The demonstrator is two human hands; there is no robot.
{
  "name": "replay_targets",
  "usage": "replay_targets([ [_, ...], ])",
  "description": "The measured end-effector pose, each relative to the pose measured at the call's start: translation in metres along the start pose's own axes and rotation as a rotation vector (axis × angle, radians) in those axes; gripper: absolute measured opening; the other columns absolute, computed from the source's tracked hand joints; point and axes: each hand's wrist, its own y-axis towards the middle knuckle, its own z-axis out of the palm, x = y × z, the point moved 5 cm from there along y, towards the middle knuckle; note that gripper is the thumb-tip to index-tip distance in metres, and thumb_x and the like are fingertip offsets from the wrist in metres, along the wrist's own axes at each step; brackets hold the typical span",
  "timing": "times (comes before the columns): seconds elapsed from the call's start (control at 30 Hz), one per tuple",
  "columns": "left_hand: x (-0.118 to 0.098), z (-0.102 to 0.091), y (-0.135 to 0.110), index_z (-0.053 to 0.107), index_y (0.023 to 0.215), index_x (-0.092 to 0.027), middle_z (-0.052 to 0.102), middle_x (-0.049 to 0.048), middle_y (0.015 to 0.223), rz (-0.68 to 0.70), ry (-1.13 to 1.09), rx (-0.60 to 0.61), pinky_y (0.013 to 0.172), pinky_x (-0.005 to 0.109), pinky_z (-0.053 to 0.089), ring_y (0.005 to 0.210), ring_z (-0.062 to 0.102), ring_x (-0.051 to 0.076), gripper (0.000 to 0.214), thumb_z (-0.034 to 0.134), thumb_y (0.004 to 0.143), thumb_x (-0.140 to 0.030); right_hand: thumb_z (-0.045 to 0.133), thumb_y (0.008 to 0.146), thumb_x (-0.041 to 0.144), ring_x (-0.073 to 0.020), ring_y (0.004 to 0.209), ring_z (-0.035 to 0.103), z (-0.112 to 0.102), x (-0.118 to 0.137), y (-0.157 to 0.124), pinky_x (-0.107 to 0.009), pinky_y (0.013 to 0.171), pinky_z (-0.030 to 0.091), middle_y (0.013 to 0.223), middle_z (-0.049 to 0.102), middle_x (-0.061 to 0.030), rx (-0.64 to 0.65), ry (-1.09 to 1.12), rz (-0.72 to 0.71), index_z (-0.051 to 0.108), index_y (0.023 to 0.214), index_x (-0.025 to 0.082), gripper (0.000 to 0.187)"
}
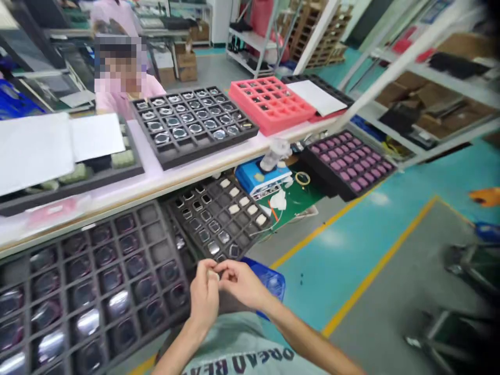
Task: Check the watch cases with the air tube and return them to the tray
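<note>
My left hand [203, 297] and my right hand [242, 284] meet low in the middle of the view, fingers pinched together around a small pale piece [213, 275] too small to name. They hover just in front of a dark foam tray [219, 216] with several small square parts and white pieces in its cells. A larger dark tray [89, 286] of shiny square parts lies to the left of my hands. A blue bin [271, 284] sits just behind my right hand.
On the shelf above stand a black tray of round parts [193, 122], a pink tray [271, 101], a tray under white sheets [58, 156] and a tray of purple parts [347, 161]. A person in pink [121, 91] sits beyond. White racking [429, 67] and floor with yellow lines [371, 271] lie right.
</note>
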Motion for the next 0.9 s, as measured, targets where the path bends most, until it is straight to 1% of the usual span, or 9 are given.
replay_targets([
  [0.1, -0.021, 0.046, 0.049, 0.066, 0.1, -0.024, 0.057, -0.0036, 0.065, 0.024, 0.094, -0.106, 0.059, 0.028, 0.039, 0.06, 0.054, 0.019, 0.019, 0.062, 0.084, -0.033, 0.083, 0.07, 0.026, -0.0078, 0.052, 0.048, -0.054, 0.031, 0.046, -0.022, 0.054, 0.035, 0.057, 0.059, 0.0092, 0.089, -0.002, 0.072, 0.071, 0.094, 0.02, 0.027],
  [0.27, -0.031, 0.083, 0.095, 0.062, 0.103, -0.024, 0.053, -0.0054, 0.067, -0.156, -0.142, -0.269, 0.047, 0.023, 0.035, 0.051, 0.047, 0.013, 0.023, 0.064, 0.084, -0.037, 0.085, 0.065, 0.024, -0.0081, 0.053, 0.051, -0.099, 0.063, 0.094, -0.021, 0.054, 0.035, 0.057, 0.062, 0.0085, 0.169, 0.055, 0.178, 0.072, 0.096, 0.019, 0.034],
  [0.4, -0.014, 0.115, 0.133, 0.056, 0.105, -0.024, 0.05, -0.0077, 0.068, -0.289, -0.469, -0.284, 0.042, 0.018, 0.03, 0.046, 0.04, 0.008, 0.031, 0.071, 0.084, -0.042, 0.086, 0.067, 0.045, -0.0044, 0.044, 0.036, -0.149, 0.056, 0.132, -0.021, 0.046, 0.023, 0.053, 0.056, 0.0089, 0.158, 0.1, 0.284, 0.071, 0.091, 0.017, 0.04],
  [0.47, 0.004, 0.128, 0.149, 0.055, 0.107, -0.025, 0.05, -0.0079, 0.072, -0.28, -0.542, -0.291, 0.044, 0.017, 0.032, 0.049, 0.041, 0.006, 0.039, 0.079, 0.08, -0.041, 0.078, 0.074, 0.058, -0.003, 0.04, 0.025, -0.183, 0.041, 0.15, -0.022, 0.043, 0.014, 0.052, 0.05, 0.0099, 0.093, 0.126, 0.333, 0.068, 0.086, 0.017, 0.044],
  [0.53, 0.03, 0.138, 0.159, 0.053, 0.109, -0.026, 0.05, -0.0083, 0.075, -0.28, -0.551, -0.3, 0.047, 0.016, 0.034, 0.051, 0.041, 0.005, 0.044, 0.083, 0.078, -0.037, 0.074, 0.075, 0.061, -0.0026, 0.041, 0.019, -0.214, 0.021, 0.166, -0.022, 0.043, 0.009, 0.053, 0.046, 0.0105, 0.017, 0.158, 0.36, 0.064, 0.083, 0.018, 0.045],
  [0.6, 0.056, 0.145, 0.16, 0.053, 0.108, -0.026, 0.047, -0.0091, 0.072, -0.284, -0.528, -0.31, 0.047, 0.016, 0.033, 0.05, 0.038, 0.005, 0.041, 0.081, 0.081, -0.037, 0.077, 0.073, 0.053, -0.0031, 0.043, 0.023, -0.239, 0.002, 0.179, -0.021, 0.043, 0.011, 0.057, 0.046, 0.0095, -0.036, 0.193, 0.36, 0.062, 0.083, 0.019, 0.039],
  [0.7, 0.083, 0.152, 0.146, 0.055, 0.108, -0.027, 0.047, -0.0072, 0.071, -0.22, -0.44, -0.35, 0.047, 0.019, 0.034, 0.052, 0.039, 0.008, 0.034, 0.078, 0.085, -0.038, 0.079, 0.07, 0.035, -0.0058, 0.052, 0.039, -0.261, -0.016, 0.193, -0.02, 0.046, 0.025, 0.068, 0.055, 0.0043, -0.031, 0.241, 0.324, 0.068, 0.09, 0.019, 0.028],
  [0.8, 0.093, 0.156, 0.119, 0.059, 0.112, -0.027, 0.053, -0.0028, 0.078, -0.072, -0.337, -0.439, 0.05, 0.021, 0.037, 0.06, 0.046, 0.011, 0.031, 0.077, 0.088, -0.035, 0.074, 0.066, 0.017, -0.0101, 0.067, 0.054, -0.273, -0.023, 0.195, -0.023, 0.055, 0.042, 0.086, 0.066, -0.0015, 0.086, 0.234, 0.237, 0.075, 0.097, 0.02, 0.031],
  [0.9, 0.105, 0.161, 0.099, 0.06, 0.116, -0.026, 0.055, -0.0024, 0.081, 0.03, -0.303, -0.47, 0.05, 0.021, 0.039, 0.061, 0.049, 0.011, 0.038, 0.08, 0.084, -0.029, 0.07, 0.069, 0.013, -0.0144, 0.081, 0.066, -0.289, -0.035, 0.185, -0.028, 0.069, 0.055, 0.093, 0.07, -0.0034, 0.19, 0.187, 0.116, 0.077, 0.1, 0.021, 0.032],
])
